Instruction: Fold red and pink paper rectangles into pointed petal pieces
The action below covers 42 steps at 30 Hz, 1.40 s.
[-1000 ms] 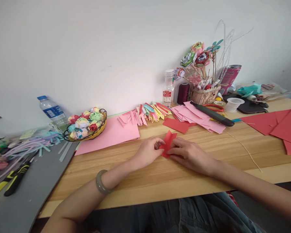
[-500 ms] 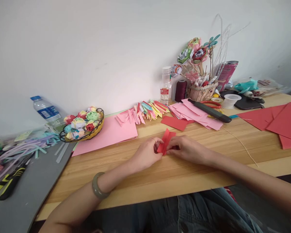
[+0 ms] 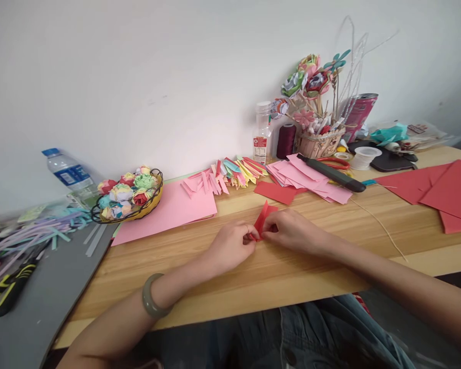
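A small folded piece of red paper point(image 3: 262, 218) stands tilted up between my hands at the middle of the table. My left hand point(image 3: 235, 242) pinches its lower left side, with the fingertips curled in. On the other side my right hand point(image 3: 286, 228) is closed on the paper's lower right part. My fingers hide the lower folds. Just beyond lies a flat red paper rectangle point(image 3: 275, 192), and behind it a stack of pink paper slips point(image 3: 299, 174) with a dark-handled cutter point(image 3: 332, 173) resting on top.
Folded paper strips point(image 3: 230, 175) lie at the back, beside pink sheets point(image 3: 169, 207). A basket of paper flowers point(image 3: 159, 197) and a water bottle point(image 3: 67, 171) stand left. Red sheets point(image 3: 449, 195) lie right. Pliers point(image 3: 17, 287) rest on a grey board point(image 3: 61, 287).
The left part of the red paper has been folded upward, so it looks narrower and more upright. Both hands stay on it, nearly in place. The view has shifted slightly.
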Motion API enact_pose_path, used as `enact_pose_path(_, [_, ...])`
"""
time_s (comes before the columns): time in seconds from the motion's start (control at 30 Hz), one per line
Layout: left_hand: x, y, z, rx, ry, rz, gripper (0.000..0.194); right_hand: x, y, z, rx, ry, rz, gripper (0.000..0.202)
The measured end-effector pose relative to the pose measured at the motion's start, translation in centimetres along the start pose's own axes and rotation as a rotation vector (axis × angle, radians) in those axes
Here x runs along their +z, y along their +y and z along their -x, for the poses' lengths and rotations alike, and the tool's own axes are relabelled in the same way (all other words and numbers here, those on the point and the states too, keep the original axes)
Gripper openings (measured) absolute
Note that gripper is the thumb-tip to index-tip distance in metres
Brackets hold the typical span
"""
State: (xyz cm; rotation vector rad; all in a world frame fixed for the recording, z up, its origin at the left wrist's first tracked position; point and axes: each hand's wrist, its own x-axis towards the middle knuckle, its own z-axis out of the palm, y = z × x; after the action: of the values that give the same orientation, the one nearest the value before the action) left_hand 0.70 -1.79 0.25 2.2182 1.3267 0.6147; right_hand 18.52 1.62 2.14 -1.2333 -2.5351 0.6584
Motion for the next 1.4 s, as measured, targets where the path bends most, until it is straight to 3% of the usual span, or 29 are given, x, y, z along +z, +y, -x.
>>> enact_pose_path(0.23, [0.2, 0.3, 1.2, 0.207, 0.046, -0.351, 0.019, 0.2, -0.1, -0.3, 0.014, 0.008, 0.033, 0.020])
enact_pose_path(0.57, [0.4, -0.2, 1.2, 0.300, 0.077, -0.383, 0.021, 0.1, -0.1, -0.3, -0.001, 0.001, 0.056, 0.020])
enact_pose_path(0.9, [0.1, 0.9, 1.3, 0.287, -0.021, -0.564, 0.025, 0.5, 0.2, -0.5, 0.008, 0.018, 0.086, 0.016])
enact_pose_path(1.1, [-0.9, 1.3, 1.2, 0.323, -0.080, -0.699, 0.024, 1.1, 0.9, 0.2, -0.136, 0.072, 0.107, 0.015])
enact_pose_path(1.3, [-1.5, -0.2, 0.6, 0.371, -0.002, -0.762, 0.022, 1.3, 0.8, 2.6, -0.372, 0.097, 0.283, 0.030])
enact_pose_path(1.4, [-1.4, -0.5, 0.4, 0.333, 0.020, -0.709, 0.021, 1.2, -0.3, 3.5, -0.347, 0.048, 0.344, 0.030])
